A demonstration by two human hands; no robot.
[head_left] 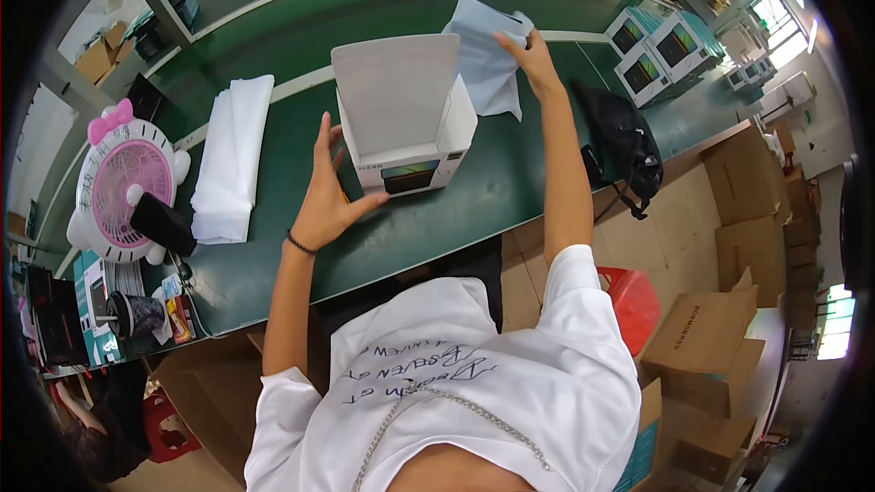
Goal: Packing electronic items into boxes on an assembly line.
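Note:
A white cardboard box with a picture of a screen on its front stands on the green table, its tall lid flap raised. My left hand is at the box's left side with fingers spread, thumb by the lower front corner; whether it bears weight I cannot tell. Beyond the box's right side, my right hand pinches the upper edge of a pale blue-white bag, thin and creased, which hangs down behind the box's right edge. How much lies inside the box is hidden by the flap.
Left of the box lie flat white bags in a stack, beside a pink-and-white fan. A black bag sits at the table's right edge, near stacked printed boxes. Brown cartons and a red stool stand on the floor.

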